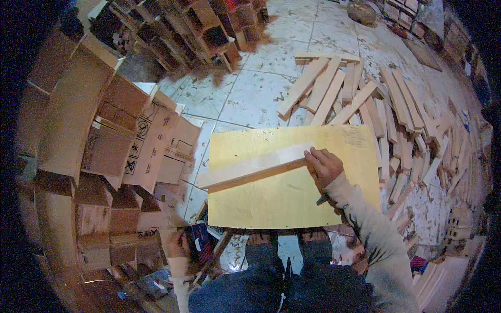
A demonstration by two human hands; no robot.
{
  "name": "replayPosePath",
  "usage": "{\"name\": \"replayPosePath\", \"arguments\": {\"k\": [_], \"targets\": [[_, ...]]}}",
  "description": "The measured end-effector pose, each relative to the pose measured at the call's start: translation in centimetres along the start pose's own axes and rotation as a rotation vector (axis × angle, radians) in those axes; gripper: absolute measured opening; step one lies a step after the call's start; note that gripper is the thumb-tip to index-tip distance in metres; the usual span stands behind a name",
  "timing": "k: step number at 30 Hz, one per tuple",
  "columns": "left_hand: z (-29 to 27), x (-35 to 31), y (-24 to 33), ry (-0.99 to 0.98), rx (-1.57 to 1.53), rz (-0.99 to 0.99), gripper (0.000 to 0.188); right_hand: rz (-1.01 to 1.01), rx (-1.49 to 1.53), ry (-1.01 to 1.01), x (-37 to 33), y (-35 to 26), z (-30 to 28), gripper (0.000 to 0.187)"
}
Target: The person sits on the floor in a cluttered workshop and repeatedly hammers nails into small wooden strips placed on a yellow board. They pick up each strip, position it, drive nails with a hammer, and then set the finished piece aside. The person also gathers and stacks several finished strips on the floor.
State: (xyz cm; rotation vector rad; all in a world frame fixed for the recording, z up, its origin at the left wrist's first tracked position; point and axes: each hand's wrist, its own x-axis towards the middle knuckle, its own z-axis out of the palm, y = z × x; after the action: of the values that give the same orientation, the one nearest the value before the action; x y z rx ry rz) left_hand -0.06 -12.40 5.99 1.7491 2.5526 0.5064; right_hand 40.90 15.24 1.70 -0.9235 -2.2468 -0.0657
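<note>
Dk trousers (329, 287) closest to cam, at lower edge, below yellow worktop (261, 208). R hand (324, 167): grip closed on R end of wood plank (255, 167). Plank lies slantwise over worktop, L end poking a bit past L edge; can't tell if fully flat or slightly raised. L hand (178, 246) low on L side, off worktop, nr cardboard boxes (107, 148); blurred, can't tell grip state. Loose wood strips (327, 98) piled on tiled floor (250, 94), far side + R of worktop.
</note>
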Motion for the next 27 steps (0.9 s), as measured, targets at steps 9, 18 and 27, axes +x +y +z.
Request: {"name": "replayPosePath", "arguments": {"k": [9,18,27], "targets": [[5.7,13.9,19.7,0.103,-0.865,0.353,0.019,0.038,-0.089,-0.024,0.0,-0.5,0.5,0.036],[14.5,15.0,30.3,-0.213,-1.135,0.152,0.019,0.212,-0.1,-0.281,-1.6,-2.0,-4.0,0.036],[16.4,15.4,29.6,0.014,-0.911,0.554,0.02,1.096,-0.102,-0.574,-13.9,-7.7,-13.2,0.036]]}}
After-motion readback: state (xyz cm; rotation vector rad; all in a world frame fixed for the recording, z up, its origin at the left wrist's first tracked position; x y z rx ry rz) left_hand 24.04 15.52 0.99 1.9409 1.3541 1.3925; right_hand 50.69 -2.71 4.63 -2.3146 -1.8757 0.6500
